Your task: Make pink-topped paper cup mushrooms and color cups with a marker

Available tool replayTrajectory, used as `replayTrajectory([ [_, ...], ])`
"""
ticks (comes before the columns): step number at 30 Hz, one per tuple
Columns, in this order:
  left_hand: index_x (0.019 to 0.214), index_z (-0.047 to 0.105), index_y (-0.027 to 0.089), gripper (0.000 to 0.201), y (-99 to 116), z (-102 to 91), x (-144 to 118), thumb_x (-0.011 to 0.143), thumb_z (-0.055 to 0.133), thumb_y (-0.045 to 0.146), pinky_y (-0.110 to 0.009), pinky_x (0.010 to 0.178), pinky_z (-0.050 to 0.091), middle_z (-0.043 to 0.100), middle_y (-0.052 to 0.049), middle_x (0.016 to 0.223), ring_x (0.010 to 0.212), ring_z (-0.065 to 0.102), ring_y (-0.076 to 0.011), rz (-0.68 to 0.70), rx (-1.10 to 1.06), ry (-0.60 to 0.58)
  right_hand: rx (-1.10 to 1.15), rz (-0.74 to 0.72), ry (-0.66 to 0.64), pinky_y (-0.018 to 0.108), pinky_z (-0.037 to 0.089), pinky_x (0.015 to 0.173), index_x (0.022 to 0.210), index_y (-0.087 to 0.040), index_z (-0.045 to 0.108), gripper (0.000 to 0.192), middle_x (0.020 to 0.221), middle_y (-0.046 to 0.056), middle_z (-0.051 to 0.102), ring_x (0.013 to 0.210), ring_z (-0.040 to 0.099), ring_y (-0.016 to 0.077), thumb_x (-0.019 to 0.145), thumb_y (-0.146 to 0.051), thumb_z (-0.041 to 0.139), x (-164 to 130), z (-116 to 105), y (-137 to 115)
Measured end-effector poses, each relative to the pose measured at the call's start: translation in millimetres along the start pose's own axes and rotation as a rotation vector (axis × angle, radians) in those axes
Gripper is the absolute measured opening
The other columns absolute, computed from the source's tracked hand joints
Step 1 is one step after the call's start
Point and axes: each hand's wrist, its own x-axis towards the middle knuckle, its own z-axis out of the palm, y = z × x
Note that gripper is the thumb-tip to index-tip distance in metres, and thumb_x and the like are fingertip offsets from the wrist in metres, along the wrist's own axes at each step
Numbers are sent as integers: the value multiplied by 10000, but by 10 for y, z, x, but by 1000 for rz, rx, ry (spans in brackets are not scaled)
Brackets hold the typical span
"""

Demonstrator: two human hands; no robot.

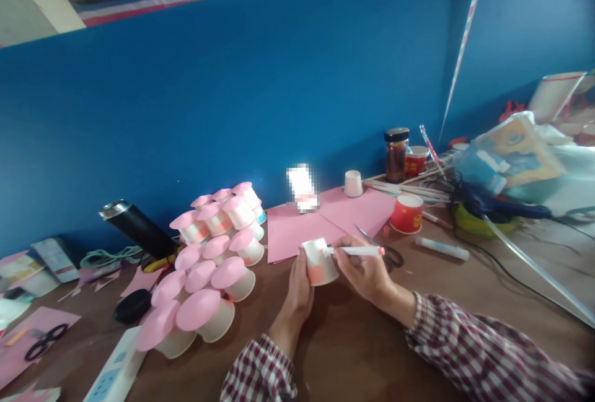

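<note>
My left hand (300,284) is closed around a white paper cup (320,270), which is upside down and has orange colouring on its side. In my right hand (365,269) is a white marker (356,251) with an orange end, held across the cup so that its left end meets the cup's upper side. Just behind both hands lie pink paper sheets (297,228). Scissors (394,257) rest beside my right hand, partly hidden by it. To the left stand several upside-down cups with pink paper discs (199,310) on top.
A red paper cup (406,215), a capped marker (441,248) and a dark-lidded jar (396,154) are to the right. A glue gun (502,205) with its cable sits farther right. At left are a black flask (139,228), a power strip (116,368) and more scissors (45,342).
</note>
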Motion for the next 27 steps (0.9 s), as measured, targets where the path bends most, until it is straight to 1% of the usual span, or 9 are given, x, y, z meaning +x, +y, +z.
replayTrajectory([
  [7,979,651,115,476,-8,-26,7,834,468,531,-356,965,378,669,-92,1053,1016,577,-221,11,57,20,-28,-4,-26,210,439,523,830,-174,570,82,679,15,583,573,532,124,851,-225,509,5,-7,-9],
  [12,972,652,121,480,-15,-34,6,821,480,543,-363,955,382,676,-88,1023,1002,584,-224,12,49,36,-63,-14,-38,199,411,484,803,-166,571,102,646,8,572,535,512,113,845,-232,504,16,-26,-49],
  [15,983,651,123,481,-30,-44,19,818,486,543,-358,972,371,670,-90,1046,1028,577,-224,14,44,44,-81,-28,-42,204,418,498,792,-167,573,103,657,13,584,550,525,117,841,-227,505,17,-33,-60],
  [18,994,648,125,480,-40,-53,29,812,497,543,-356,988,361,668,-90,1058,1061,565,-225,13,32,69,-48,-17,-20,213,441,532,803,-171,570,93,676,18,595,585,549,129,843,-230,510,6,-26,-48],
  [22,979,652,126,481,-25,-35,14,808,497,548,-355,979,371,673,-86,1040,1044,574,-225,15,20,49,5,26,-19,215,459,540,844,-178,569,82,694,17,597,595,562,133,851,-237,511,-18,-5,-22],
  [27,920,656,111,512,5,-2,-10,790,497,579,-360,953,390,684,-93,987,997,587,-231,12,76,64,17,9,-29,215,471,555,872,-182,572,68,755,23,606,612,572,130,843,-227,529,-39,10,-17],
])
